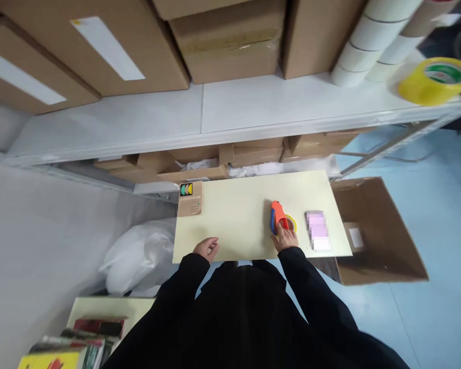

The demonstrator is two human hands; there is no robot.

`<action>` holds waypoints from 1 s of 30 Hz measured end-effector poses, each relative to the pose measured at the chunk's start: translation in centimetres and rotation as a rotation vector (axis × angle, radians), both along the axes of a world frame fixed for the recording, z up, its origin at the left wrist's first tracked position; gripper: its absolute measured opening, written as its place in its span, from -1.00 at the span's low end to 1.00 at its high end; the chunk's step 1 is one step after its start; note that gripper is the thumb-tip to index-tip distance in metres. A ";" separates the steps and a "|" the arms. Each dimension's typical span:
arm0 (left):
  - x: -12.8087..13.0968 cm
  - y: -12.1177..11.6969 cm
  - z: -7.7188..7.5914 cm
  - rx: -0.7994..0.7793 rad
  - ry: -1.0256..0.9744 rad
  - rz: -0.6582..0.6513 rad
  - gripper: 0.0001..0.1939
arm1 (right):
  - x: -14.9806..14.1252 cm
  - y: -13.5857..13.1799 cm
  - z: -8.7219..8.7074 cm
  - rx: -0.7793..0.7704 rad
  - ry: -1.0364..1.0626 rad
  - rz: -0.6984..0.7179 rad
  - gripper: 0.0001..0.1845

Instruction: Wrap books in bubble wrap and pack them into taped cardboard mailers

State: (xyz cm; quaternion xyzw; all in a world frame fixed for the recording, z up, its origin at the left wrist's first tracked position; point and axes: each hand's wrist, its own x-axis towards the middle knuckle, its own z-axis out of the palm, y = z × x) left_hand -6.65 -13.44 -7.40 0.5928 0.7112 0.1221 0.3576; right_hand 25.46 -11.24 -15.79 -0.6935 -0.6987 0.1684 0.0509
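My right hand [285, 240] grips the near end of an orange and blue tape dispenser [277, 209] lying on the pale table [238, 215]. A yellow-rimmed roll of tape [291, 223] shows at the dispenser's right side, close to my fingers. Over the table's near edge, to the left, my left hand [207, 249] is empty, its fingers loosely bent and the thumb apart. A small brown box or booklet [190, 200] with coloured shapes lies at the table's far left corner. To the right of the dispenser is a blurred pinkish flat item [317, 229].
A grey shelf [230, 110] with cardboard boxes [230, 48], white rolls [364, 46] and a yellow tape roll [434, 82] runs beyond the table. An open carton [384, 230] stands at right. White plastic bags [140, 253] and stacked books [61, 353] are at left.
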 end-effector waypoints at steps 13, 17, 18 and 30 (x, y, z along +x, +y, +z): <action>-3.1 -11.8 0.6 -0.060 0.044 0.439 -0.68 | -7.2 4.2 7.8 0.040 0.339 0.549 -0.64; -5.5 -16.5 1.3 -0.027 0.031 0.599 -0.67 | -13.8 5.8 9.4 0.016 0.351 0.802 -0.64; -6.2 -17.8 1.4 -0.015 0.036 0.646 -0.67 | -15.5 5.8 9.6 0.018 0.351 0.857 -0.64; -16.1 -36.9 -0.5 0.211 0.145 1.054 -0.69 | -36.3 -5.3 11.0 -0.220 0.114 1.518 -0.63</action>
